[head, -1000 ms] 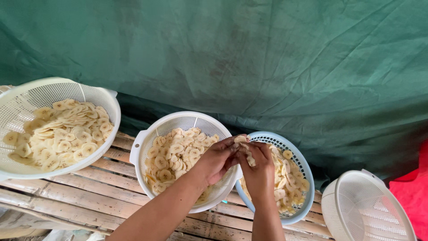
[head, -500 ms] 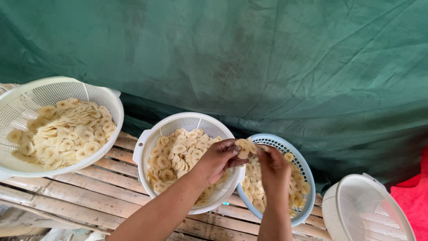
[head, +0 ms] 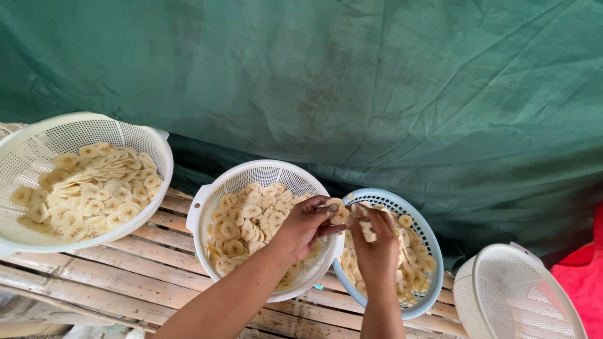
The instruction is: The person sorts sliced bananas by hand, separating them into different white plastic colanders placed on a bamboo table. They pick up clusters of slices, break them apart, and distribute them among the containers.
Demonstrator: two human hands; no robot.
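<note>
My left hand (head: 306, 224) hovers over the right side of the middle white colander (head: 207, 199), pinching a clump of pale banana slices (head: 340, 212) between thumb and fingers. Just to its right, my right hand (head: 375, 242) is raised over the blue colander (head: 432, 246) and grips the other end of the same stuck slices, with one slice (head: 367, 230) showing at its palm. Both colanders hold heaps of round banana slices. The hands meet above the gap between the two colanders.
A large white colander (head: 147, 139) full of slices stands at the far left. An empty white colander (head: 502, 292) sits at the lower right beside red cloth (head: 581, 276). All rest on a slatted bamboo bench (head: 125, 276). A green tarp (head: 352, 88) hangs behind.
Both hands have lifted slightly and shifted right, from over the middle colander's edge toward the blue one. The slices between the fingers are being pulled apart.
</note>
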